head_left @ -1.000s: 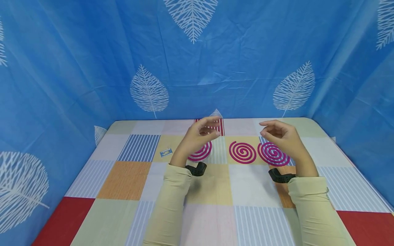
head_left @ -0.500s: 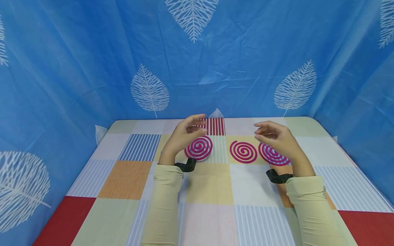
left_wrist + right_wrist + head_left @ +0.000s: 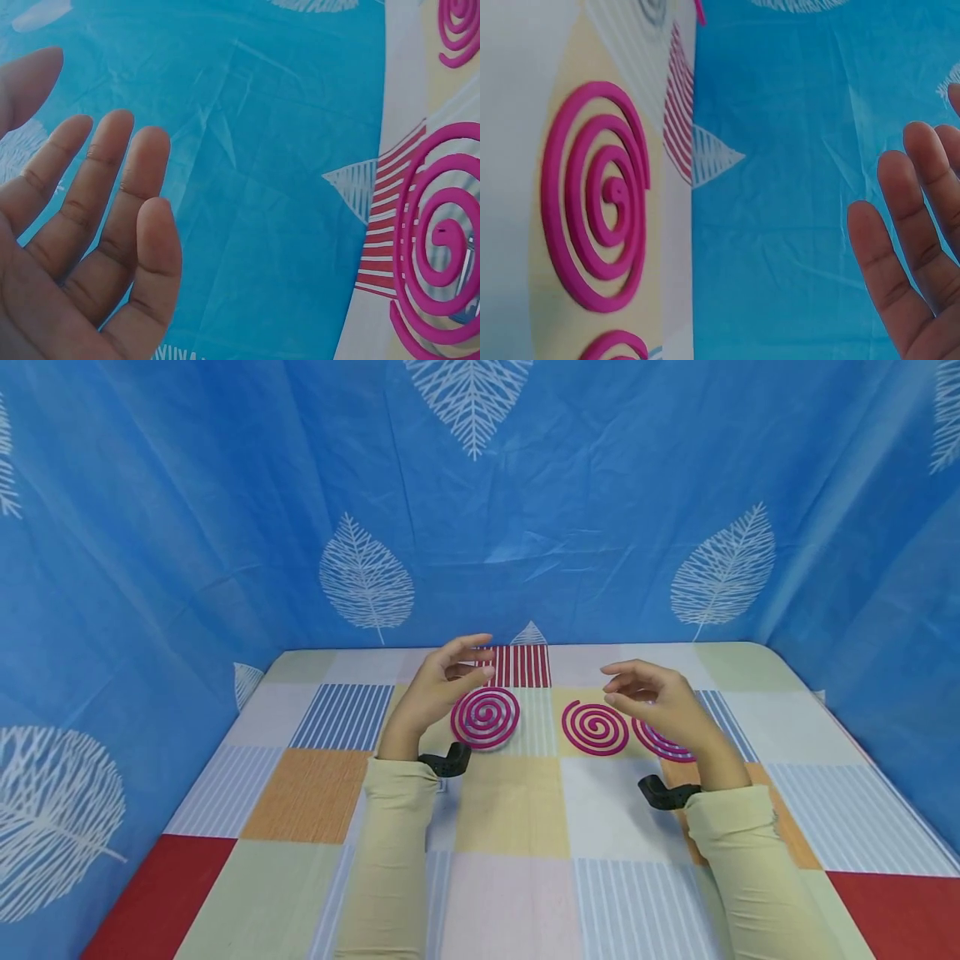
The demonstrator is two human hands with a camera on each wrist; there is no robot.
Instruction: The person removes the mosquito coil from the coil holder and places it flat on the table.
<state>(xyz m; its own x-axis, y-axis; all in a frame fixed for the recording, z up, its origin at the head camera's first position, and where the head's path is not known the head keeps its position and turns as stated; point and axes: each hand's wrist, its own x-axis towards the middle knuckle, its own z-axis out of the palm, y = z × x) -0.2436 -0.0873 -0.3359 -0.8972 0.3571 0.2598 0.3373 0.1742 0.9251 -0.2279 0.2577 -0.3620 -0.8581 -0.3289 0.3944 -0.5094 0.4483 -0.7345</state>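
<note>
My left hand point(image 3: 435, 691) hovers above the table with fingers loosely bent and holds nothing; the left wrist view shows its bare palm and fingers point(image 3: 82, 195). Just right of it is a magenta mosquito coil point(image 3: 485, 718), which looks raised off the cloth and casts a spiral shadow. A small metallic piece point(image 3: 466, 289) shows through its rings. In the air on the other side, my right hand point(image 3: 663, 697) is likewise relaxed and bare. A second coil point(image 3: 596, 729) lies flat to its left. A third coil point(image 3: 660, 743) is partly hidden beneath that hand.
A patchwork cloth point(image 3: 510, 902) covers the table. Behind it hangs a blue curtain point(image 3: 585, 485) with white leaf prints, wrapping both sides. Close to the left wrist strap, a small blue-edged item point(image 3: 441, 785) is mostly hidden.
My left hand has moved left, uncovering the left coil and now hiding the small blue piece seen beside it earlier. The right hand has shifted left, over the third coil.
</note>
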